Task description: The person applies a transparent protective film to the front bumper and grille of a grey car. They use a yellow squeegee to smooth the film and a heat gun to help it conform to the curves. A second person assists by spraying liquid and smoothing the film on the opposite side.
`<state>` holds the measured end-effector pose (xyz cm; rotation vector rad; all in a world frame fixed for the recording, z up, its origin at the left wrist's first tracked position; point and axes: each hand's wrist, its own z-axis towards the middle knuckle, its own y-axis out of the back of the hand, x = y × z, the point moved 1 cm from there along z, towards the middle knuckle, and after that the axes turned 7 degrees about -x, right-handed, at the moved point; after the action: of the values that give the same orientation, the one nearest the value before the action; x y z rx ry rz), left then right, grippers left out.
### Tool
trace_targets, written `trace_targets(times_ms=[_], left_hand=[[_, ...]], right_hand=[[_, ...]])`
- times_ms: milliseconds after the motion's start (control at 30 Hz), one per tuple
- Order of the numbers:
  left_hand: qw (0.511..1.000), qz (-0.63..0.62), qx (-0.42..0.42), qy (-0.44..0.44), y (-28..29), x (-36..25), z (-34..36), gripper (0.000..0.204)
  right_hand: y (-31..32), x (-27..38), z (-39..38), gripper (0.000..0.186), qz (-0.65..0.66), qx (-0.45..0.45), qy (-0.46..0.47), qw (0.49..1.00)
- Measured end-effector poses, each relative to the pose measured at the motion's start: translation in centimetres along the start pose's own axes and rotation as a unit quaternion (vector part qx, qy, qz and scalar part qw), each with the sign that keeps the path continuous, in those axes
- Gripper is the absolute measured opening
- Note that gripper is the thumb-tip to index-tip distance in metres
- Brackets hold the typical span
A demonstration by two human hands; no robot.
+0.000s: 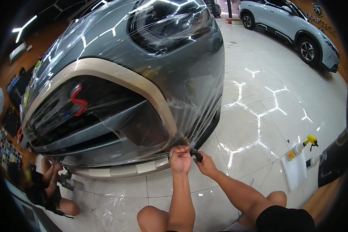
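A grey car's front bumper (189, 73) fills the upper left, draped in a clear plastic film (199, 116). My left hand (180, 158) pinches the film's lower edge at the bumper's bottom corner. Right beside it, my right hand (205, 164) grips a small dark tool (197, 155) whose tip touches the same edge of film. A beige trim band (143, 83) frames the dark grille (92, 116), which carries a red badge (78, 101).
Another person (46, 185) crouches at the bumper's far lower left, hands on the film. A yellow-topped spray bottle (301, 147) lies on a white cloth (294, 170) on the glossy tiled floor. A white car (294, 27) stands at the back right.
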<state>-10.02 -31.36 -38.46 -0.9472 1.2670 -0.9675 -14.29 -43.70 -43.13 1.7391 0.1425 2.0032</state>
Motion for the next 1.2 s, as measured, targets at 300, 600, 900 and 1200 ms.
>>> trace_targets(times_ms=[300,600,900,1200], left_hand=[[1.000,0.014,-0.011,0.016,1.1,-0.7,0.3,0.017],[0.998,-0.019,-0.061,0.010,-1.0,-2.4,0.0,0.014],[0.998,-0.049,-0.008,0.024,0.8,-1.2,-0.8,0.013],[0.994,-0.107,-0.037,0.015,2.9,-3.6,-2.3,0.016]], right_hand=[[-1.5,-0.1,2.4,0.028,0.020,-0.046,0.050,0.997],[-2.7,0.1,1.5,0.028,0.028,-0.059,0.050,0.997],[-2.7,-2.1,0.5,0.029,-0.046,-0.072,0.098,0.991],[-4.5,-2.0,-0.7,0.035,-0.111,-0.011,0.084,0.990]])
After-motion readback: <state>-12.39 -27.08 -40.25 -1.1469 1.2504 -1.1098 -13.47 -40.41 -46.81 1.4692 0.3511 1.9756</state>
